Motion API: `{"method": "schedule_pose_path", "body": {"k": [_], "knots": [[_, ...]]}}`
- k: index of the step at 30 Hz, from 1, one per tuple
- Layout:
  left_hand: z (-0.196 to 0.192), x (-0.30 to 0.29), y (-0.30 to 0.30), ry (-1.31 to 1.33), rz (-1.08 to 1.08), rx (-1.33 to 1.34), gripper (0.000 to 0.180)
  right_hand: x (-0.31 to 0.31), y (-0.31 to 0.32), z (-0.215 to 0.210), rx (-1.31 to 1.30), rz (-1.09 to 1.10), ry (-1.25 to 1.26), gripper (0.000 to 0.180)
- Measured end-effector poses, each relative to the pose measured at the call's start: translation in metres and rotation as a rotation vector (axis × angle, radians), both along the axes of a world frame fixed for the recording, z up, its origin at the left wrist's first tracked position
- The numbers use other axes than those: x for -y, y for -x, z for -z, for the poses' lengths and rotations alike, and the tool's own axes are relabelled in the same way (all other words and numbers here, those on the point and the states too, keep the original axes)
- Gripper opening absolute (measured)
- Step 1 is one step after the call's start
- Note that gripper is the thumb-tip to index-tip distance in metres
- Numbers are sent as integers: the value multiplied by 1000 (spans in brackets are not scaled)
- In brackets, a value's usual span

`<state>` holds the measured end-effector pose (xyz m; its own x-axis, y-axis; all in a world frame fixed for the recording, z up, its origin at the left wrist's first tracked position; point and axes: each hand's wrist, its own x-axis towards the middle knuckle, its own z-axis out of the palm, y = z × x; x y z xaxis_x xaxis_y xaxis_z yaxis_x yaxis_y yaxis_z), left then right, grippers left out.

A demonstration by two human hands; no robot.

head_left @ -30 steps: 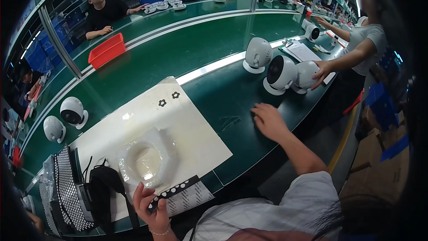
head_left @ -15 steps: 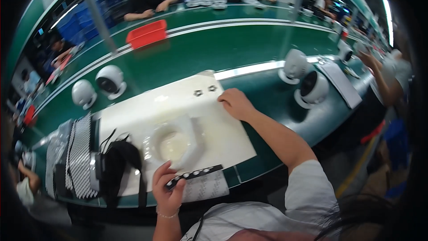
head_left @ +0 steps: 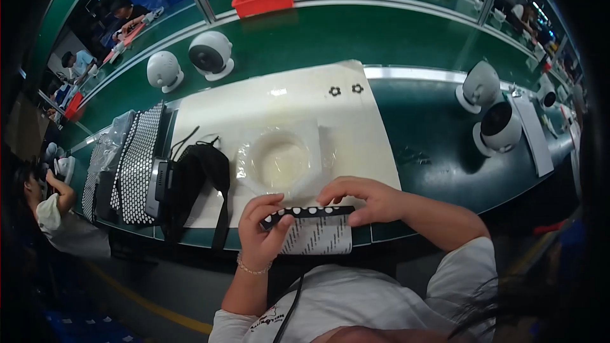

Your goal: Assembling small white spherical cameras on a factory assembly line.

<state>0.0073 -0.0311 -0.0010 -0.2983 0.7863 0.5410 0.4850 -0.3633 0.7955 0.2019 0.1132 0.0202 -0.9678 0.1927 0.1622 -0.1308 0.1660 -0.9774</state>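
In front of my body, my left hand grips the left end of a black sheet with white dots, thumb below and fingers above. At its right end, my right hand pinches the edge between thumb and fingers. The sheet is bent so that a row of dots faces up, and its pale printed backing hangs below. Just beyond my hands, a white padded holder with a round hollow, wrapped in clear plastic, rests on a cream mat.
Left of the mat lie a black strapped pouch, a grey device and more dotted sheets. White round-headed cameras stand in pairs at far left and right. A red bin stands across the green bench. People work nearby.
My right hand has come from the mat's right side to the sheet's right end and taken hold there. My left hand keeps its grip. The view has shifted left and downward.
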Motion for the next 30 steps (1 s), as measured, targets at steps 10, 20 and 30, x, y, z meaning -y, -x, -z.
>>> {"method": "schedule_pose_path", "body": {"k": [10,20,30], "knots": [[-1,-3,0,4,29,-30,20,7,0,6,201,113,61,36],[-3,0,0,33,77,-61,18,9,0,4,186,205,-147,31],[-5,0,-2,73,77,-32,18,8,-1,6,173,228,-123,28]]}}
